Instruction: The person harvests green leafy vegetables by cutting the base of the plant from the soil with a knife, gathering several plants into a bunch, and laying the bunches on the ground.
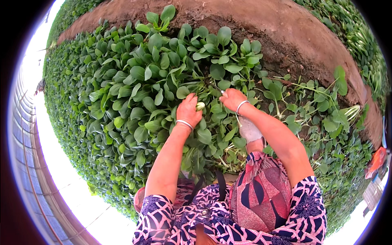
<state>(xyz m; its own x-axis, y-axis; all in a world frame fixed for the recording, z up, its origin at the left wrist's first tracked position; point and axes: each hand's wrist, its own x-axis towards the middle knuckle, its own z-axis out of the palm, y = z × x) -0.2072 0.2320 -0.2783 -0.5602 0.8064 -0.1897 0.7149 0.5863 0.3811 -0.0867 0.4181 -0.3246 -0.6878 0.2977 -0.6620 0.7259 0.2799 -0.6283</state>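
My left hand (189, 111) is closed around a leafy green plant, whose pale cut stem end (200, 106) shows beside the thumb. To its right, my right hand (233, 99) grips a small metal blade (219, 89), low among the leaves; its handle is hidden in the fist. Dense broad-leaved greens (137, 73) stand to the left of both hands and in front of them. Each wrist wears a silver-coloured bangle.
A bare soil strip (275, 24) curves past the bed's far edge. Pulled or cut greens (340, 119) lie at the right, over low plants. My light-coloured shoe (249, 130) is beneath my right forearm. An orange item (377, 159) and a crate (373, 193) are at the far right.
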